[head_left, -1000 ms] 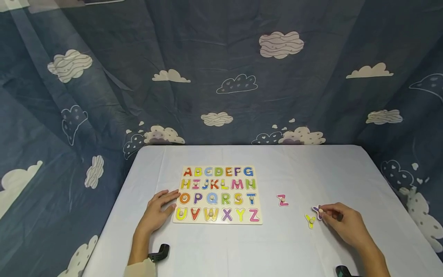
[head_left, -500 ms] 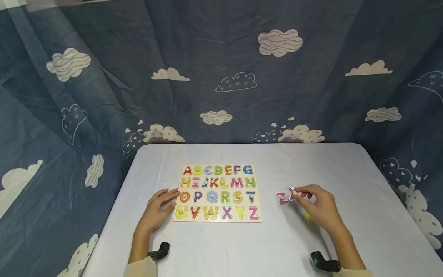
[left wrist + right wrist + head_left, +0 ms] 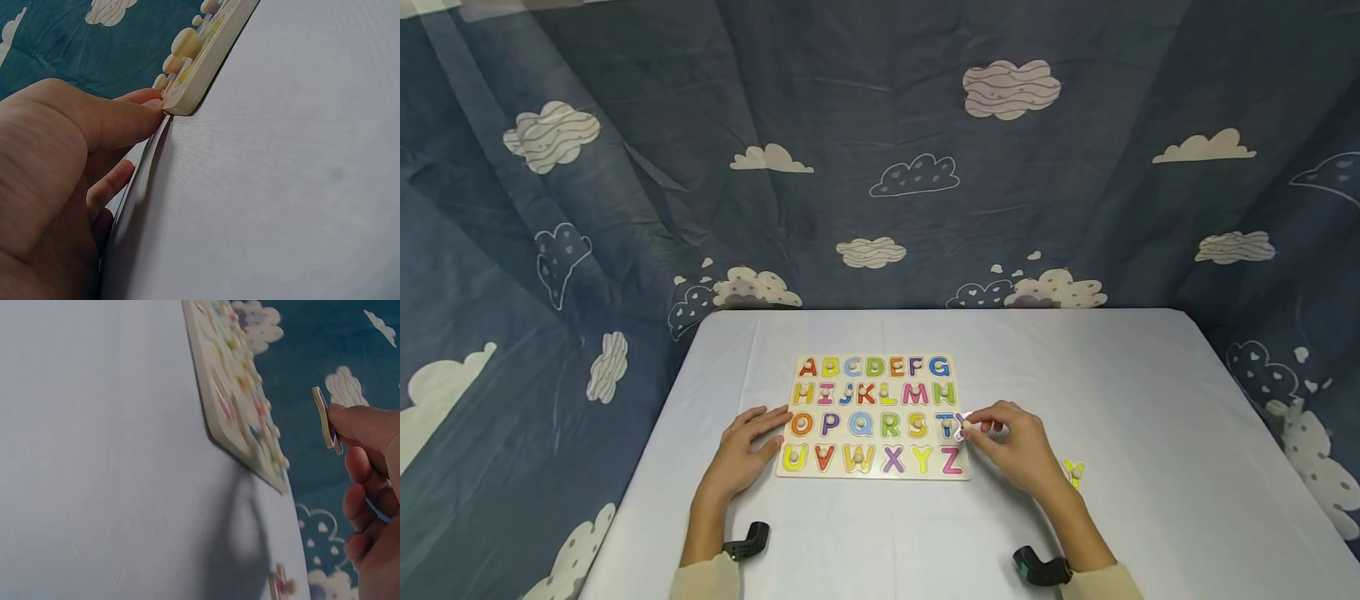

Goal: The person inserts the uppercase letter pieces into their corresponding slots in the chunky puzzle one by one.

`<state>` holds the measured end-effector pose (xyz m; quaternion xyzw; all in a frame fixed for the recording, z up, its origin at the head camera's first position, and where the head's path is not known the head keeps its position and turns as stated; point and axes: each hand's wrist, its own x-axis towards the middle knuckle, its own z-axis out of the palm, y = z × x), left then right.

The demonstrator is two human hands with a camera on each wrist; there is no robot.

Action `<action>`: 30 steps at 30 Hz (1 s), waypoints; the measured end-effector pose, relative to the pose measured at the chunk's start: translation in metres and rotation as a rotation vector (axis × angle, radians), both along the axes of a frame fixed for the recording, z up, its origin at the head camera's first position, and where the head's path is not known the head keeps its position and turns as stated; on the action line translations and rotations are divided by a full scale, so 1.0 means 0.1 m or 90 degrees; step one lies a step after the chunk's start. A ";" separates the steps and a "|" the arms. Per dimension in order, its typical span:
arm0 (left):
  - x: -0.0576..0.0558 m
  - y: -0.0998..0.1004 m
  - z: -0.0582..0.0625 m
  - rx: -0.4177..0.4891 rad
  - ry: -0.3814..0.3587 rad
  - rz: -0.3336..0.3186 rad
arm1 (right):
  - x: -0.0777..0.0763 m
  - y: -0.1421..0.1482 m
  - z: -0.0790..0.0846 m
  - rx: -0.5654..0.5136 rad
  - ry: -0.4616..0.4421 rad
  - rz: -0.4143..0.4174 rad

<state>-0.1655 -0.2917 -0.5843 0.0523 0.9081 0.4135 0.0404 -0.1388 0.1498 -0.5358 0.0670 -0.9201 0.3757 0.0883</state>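
Note:
A wooden alphabet puzzle board [image 3: 872,477] lies on the table with pegged letters in most slots. The X, Y and Z slots in its bottom row hold no pegged piece. My left hand [image 3: 741,458] rests against the board's left edge, its fingers and thumb touching it. My right hand [image 3: 1018,446] pinches the purple letter X piece [image 3: 959,427] by its peg, held above the board's right edge near the T. In the right wrist view the X piece [image 3: 325,419] is seen edge-on, apart from the board. The loose pink Z piece is hidden behind my right hand in the head view.
The yellow letter Y piece [image 3: 1074,472] lies on the white tablecloth [image 3: 1150,400] right of the board, beside my right forearm. A loose pegged piece [image 3: 279,584] shows low in the right wrist view. A dark cloud-patterned curtain [image 3: 917,242] stands behind the table.
My right hand has lifted the X piece from beside the Y piece and carried it left, past the Z piece, to the board. My left hand has stayed at the board's edge.

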 end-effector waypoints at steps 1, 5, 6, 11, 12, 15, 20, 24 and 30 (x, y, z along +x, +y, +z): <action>0.00 0.00 0.00 -0.001 -0.002 -0.001 | 0.00 -0.05 -0.01 -0.004 -0.003 0.007; 0.00 0.01 -0.01 -0.002 -0.005 -0.002 | 0.01 -0.24 -0.05 -0.020 -0.023 0.031; 0.00 0.01 -0.01 -0.001 -0.004 -0.002 | 0.01 -0.28 -0.06 -0.026 -0.029 0.035; 0.00 0.01 0.01 -0.003 0.001 0.001 | 0.02 -0.51 -0.15 -0.054 -0.039 0.057; 0.00 0.01 0.01 -0.003 0.003 0.001 | 0.02 -0.55 -0.18 -0.058 -0.036 0.061; 0.00 0.00 0.01 -0.004 0.002 0.003 | 0.01 -0.66 -0.25 -0.067 -0.033 0.070; -0.01 0.00 0.01 0.001 -0.003 0.003 | 0.01 -0.80 -0.33 -0.070 -0.052 0.078; -0.02 0.00 0.01 0.001 -0.003 0.004 | 0.01 -0.89 -0.35 -0.069 -0.060 0.081; -0.02 -0.01 0.01 -0.005 -0.003 0.004 | 0.01 -0.97 -0.36 -0.047 -0.057 0.087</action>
